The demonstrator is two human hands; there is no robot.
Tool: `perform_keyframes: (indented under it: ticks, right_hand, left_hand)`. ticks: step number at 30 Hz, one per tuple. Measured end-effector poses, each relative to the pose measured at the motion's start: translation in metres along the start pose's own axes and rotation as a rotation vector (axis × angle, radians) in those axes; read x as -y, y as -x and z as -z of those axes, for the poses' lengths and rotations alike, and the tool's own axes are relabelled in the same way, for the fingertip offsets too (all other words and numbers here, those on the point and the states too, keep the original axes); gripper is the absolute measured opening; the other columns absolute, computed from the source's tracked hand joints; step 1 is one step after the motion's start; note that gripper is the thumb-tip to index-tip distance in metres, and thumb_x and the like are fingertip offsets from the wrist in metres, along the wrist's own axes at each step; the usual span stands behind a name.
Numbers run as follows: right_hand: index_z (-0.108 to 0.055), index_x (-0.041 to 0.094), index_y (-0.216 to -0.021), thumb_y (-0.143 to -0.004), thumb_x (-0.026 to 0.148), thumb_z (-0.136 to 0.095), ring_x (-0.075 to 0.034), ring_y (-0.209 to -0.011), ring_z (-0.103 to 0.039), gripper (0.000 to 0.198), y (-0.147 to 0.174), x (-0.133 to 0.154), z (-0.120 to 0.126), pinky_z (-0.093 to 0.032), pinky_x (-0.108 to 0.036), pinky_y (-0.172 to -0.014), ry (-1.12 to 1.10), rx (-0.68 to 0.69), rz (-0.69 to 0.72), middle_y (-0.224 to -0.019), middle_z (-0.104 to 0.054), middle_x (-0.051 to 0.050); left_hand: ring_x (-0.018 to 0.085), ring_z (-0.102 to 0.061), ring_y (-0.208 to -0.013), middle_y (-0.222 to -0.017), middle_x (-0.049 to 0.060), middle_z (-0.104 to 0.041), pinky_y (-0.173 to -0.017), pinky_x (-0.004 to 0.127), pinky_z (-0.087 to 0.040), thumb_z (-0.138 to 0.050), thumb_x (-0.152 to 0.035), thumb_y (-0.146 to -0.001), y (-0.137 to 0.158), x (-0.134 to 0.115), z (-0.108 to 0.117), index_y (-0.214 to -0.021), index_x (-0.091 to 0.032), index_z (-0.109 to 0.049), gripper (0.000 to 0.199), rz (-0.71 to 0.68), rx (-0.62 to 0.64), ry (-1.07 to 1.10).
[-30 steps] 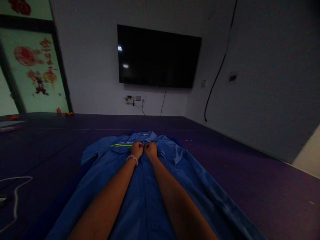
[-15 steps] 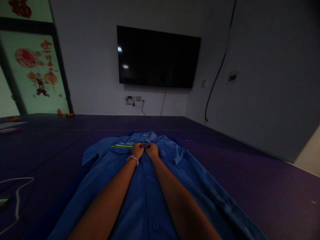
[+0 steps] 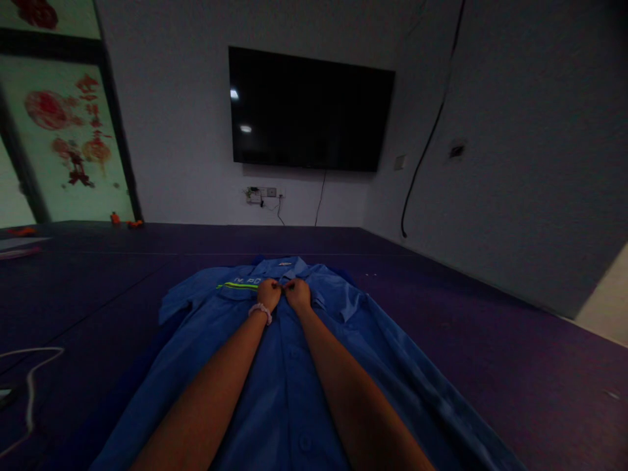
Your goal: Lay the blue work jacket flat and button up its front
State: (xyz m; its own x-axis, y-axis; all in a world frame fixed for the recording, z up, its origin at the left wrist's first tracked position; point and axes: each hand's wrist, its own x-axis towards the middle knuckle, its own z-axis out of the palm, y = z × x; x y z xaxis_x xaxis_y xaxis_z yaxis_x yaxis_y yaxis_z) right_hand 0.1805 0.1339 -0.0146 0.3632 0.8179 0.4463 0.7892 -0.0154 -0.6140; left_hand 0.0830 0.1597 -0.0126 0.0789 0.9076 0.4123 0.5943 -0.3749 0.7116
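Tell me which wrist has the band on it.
The left hand: a pale pink band wraps its wrist. The right hand has a bare wrist. Both hands pinch the blue shirt near its collar.

Dim room, grey walls (image 3: 515, 163), and a dark TV (image 3: 309, 108) hangs on the far one with sockets (image 3: 262, 193) just below it. A black cable (image 3: 432, 134) runs down the right wall to the purple floor (image 3: 490, 340). At left, glass doors (image 3: 59, 140) carry red decorations (image 3: 52, 111); a white cord (image 3: 29, 386) lies on the floor.
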Motion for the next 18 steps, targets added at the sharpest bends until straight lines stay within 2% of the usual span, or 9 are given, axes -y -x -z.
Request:
perform_keyframes:
  ticks: [13,18]
  right_hand:
    - [-0.069,0.014,-0.082,-0.075,0.026,-0.057,-0.017,-0.082,-0.064,0.019,0.0043,0.004,0.0022,-0.043,-0.019,-0.072,0.04,-0.003,-0.033,-0.082,-0.07,-0.009]
    - [-0.069,0.013,-0.081,-0.072,0.027,-0.06,-0.018,-0.082,-0.064,0.019,0.0053,0.0046,0.0043,-0.043,-0.019,-0.07,0.057,-0.006,-0.04,-0.081,-0.07,-0.01]
  left_hand:
    - [0.013,-0.059,-0.068,-0.074,0.006,-0.066,-0.062,0.022,-0.041,-0.051,-0.012,-0.077,0.0029,-0.006,0.0028,-0.076,-0.012,-0.066,0.014,-0.058,0.014,-0.025]
    - [0.013,-0.06,-0.071,-0.076,0.006,-0.067,-0.065,0.022,-0.042,-0.052,-0.012,-0.078,0.0034,-0.0078,0.0037,-0.08,-0.013,-0.065,0.014,-0.083,0.031,-0.048]
